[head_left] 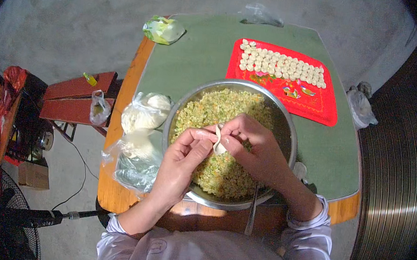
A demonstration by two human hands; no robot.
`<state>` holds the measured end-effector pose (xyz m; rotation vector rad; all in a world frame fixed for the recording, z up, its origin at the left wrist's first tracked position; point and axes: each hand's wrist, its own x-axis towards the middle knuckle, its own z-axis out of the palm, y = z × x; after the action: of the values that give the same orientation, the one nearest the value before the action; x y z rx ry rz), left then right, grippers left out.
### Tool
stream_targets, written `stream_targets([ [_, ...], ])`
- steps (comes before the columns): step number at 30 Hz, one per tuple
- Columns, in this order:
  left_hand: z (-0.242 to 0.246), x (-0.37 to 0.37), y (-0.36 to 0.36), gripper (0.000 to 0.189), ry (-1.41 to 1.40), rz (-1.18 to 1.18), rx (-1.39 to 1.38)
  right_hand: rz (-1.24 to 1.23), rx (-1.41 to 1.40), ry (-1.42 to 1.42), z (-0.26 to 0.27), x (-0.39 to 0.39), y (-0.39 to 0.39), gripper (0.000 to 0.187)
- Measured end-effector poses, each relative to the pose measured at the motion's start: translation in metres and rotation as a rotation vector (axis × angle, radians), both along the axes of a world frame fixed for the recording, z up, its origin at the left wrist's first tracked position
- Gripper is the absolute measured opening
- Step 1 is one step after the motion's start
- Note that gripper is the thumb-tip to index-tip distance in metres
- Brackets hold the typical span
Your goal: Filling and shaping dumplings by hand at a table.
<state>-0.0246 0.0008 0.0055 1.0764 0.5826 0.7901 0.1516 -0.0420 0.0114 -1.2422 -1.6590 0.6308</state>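
Note:
Above a large steel bowl of chopped filling, both hands pinch one folded dumpling wrapper. My left hand grips its left edge with thumb and fingers; my right hand pinches its right edge. Whether filling lies inside the wrapper cannot be seen. A metal utensil's handle leans over the bowl's near rim. Beyond the bowl, to the right, lies a red patterned tray with rows of small finished dumplings on its far half.
Left of the bowl, plastic bags of dough or wrappers lie on the green-topped table. A green and white bag sits at the far left corner, a clear bag at the far edge. A fan stands at the lower left.

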Motion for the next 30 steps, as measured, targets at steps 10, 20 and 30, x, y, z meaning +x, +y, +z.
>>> stream_targets([
  [10,-0.001,0.001,0.004,0.016,-0.068,0.057,-0.044,0.074,0.204,-0.164,0.001,0.007,0.006,0.022],
  [20,0.005,0.005,0.008,0.014,-0.103,0.103,-0.14,0.075,0.222,-0.266,0.002,0.007,0.004,0.019],
  [30,-0.003,0.006,-0.001,0.011,-0.034,0.063,0.023,0.151,-0.291,0.456,0.003,0.0,0.0,0.009],
])
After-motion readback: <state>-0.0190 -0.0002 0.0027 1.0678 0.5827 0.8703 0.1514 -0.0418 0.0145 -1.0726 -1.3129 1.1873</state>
